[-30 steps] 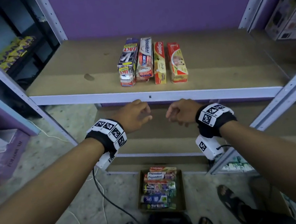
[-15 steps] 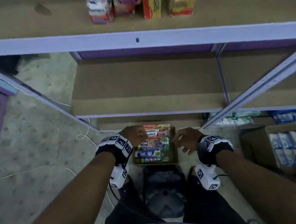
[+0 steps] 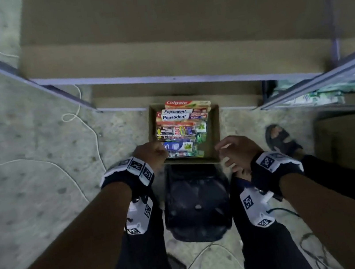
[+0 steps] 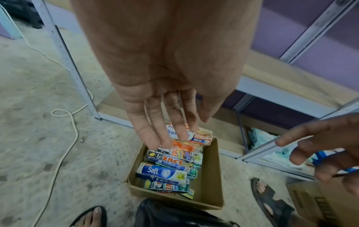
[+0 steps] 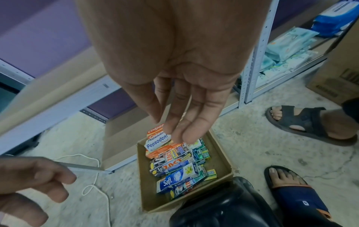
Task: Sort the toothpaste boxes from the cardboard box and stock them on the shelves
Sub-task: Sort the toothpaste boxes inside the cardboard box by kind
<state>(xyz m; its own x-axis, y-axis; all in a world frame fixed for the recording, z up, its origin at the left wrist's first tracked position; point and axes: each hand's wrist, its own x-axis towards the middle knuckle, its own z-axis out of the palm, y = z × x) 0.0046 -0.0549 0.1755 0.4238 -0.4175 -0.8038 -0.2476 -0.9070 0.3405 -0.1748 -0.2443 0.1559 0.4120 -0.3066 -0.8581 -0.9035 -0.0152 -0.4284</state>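
Both hands hang over the cardboard box [image 3: 214,126] on the floor, nothing in either. Left hand [image 3: 152,155] is over the near-left corner, fingers straight and relaxed in the wrist view. Right hand [image 3: 236,150] is just off the near-right rim, fingers loose and slightly spread. Hands are apart, w/ the box's near edge between them.

Toothpaste boxes [image 3: 181,129] are still piled inside, mostly toward the left side, lying flat in rough layers. A Colgate box [image 3: 180,103] is at the far end, sticking up over the far wall; two Pepsodent boxes [image 3: 176,114] are just near of it. Zact ones sit mid-pile, and a blue Safi box [image 4: 162,172] is toward the near end. Right strip of the box floor is bare. The shelf [image 3: 157,44] above and beyond shows bare board in this view.

Handling, my guess: thin printed cartons, light, stiff lengthwise but easy to dent if squeezed on the broad faces. Glossy print, so prob. a bit slick. Best grip is across the narrow long edges, thumb one side, fingers the other, near the middle. Top-layer ones like the Safi or a Pepsodent look easiest to lift first. Could take two same-brand boxes at once, since they lie stacked together.
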